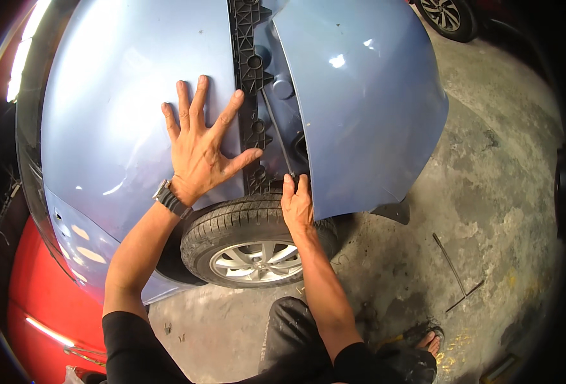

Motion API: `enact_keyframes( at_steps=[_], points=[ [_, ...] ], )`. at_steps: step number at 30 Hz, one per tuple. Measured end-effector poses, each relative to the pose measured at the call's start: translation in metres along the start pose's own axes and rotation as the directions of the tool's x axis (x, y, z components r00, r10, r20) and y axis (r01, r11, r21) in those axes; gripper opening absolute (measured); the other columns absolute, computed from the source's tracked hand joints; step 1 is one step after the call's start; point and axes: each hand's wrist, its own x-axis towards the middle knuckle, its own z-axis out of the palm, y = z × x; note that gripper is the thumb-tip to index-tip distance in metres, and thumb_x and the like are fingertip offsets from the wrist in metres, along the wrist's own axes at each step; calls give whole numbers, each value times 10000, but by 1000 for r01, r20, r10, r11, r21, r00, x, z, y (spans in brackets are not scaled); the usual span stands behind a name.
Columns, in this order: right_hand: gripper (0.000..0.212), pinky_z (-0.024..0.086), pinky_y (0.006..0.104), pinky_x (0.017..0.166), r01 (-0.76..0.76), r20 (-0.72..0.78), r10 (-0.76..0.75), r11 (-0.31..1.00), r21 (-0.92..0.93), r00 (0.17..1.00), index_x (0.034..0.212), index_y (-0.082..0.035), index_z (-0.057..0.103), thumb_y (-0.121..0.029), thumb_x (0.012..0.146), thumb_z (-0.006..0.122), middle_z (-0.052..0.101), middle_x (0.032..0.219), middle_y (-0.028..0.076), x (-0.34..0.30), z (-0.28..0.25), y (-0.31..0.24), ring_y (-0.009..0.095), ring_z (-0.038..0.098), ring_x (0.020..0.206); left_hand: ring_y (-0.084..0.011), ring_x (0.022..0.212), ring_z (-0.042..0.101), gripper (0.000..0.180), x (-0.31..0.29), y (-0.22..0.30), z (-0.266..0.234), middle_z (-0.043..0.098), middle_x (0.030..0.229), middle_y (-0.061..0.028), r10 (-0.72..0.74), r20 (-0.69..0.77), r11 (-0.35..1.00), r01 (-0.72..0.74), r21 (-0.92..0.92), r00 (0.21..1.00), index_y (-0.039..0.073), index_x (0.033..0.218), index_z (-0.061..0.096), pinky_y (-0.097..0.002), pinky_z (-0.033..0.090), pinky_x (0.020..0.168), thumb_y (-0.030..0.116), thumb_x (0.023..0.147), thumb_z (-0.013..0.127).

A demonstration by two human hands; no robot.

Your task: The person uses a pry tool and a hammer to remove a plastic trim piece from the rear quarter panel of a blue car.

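My left hand lies with spread fingers on a glossy blue car body panel. Its thumb reaches across a black plastic bracket strip running along the panel's edge. Lower down, my right hand pinches the near end of a thin dark rod. The rod slants up through the gap to the strip, its far tip close to the bracket. My fingers cover its near end, so I cannot make out a handle. A curved blue bumper cover stands just right of the rod, apart from the strip.
A wheel with a black tyre sits below both hands. On the stained concrete floor to the right lies a T-shaped metal tool. Red bodywork is at lower left. Another car's wheel shows at top right.
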Motion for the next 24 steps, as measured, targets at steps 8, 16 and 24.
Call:
enact_keyframes(
  at_steps=[8, 16, 24],
  points=[
    [539, 563, 436, 680, 58, 97, -69, 992, 109, 993, 993, 55, 696, -446, 1043, 501, 702, 814, 261, 13, -6, 16, 391, 693, 724, -507, 1529, 91, 976, 1, 0, -3, 190, 1651, -231, -7, 28, 1000, 7, 8, 1000, 306, 1539, 457, -716, 75, 1160, 718, 709, 765],
    [509, 397, 291, 400, -561, 655, 50, 566, 604, 754, 774, -49, 519, -444, 1083, 439, 455, 512, 36, 4, -22, 10, 121, 449, 396, -520, 1525, 83, 985, 2, 2, -3, 199, 1642, -252, -22, 39, 1000, 22, 5, 999, 298, 1535, 467, -719, 74, 1160, 723, 699, 768],
    [402, 432, 476, 598, 123, -37, -121, 991, 56, 992, 793, 16, 548, -315, 1007, 624, 538, 702, 196, -4, -17, 6, 378, 525, 634, -524, 1523, 85, 994, 2, 3, -4, 197, 1639, -257, -29, 47, 1000, 29, -5, 998, 295, 1541, 455, -724, 74, 1156, 698, 696, 788]
  ],
)
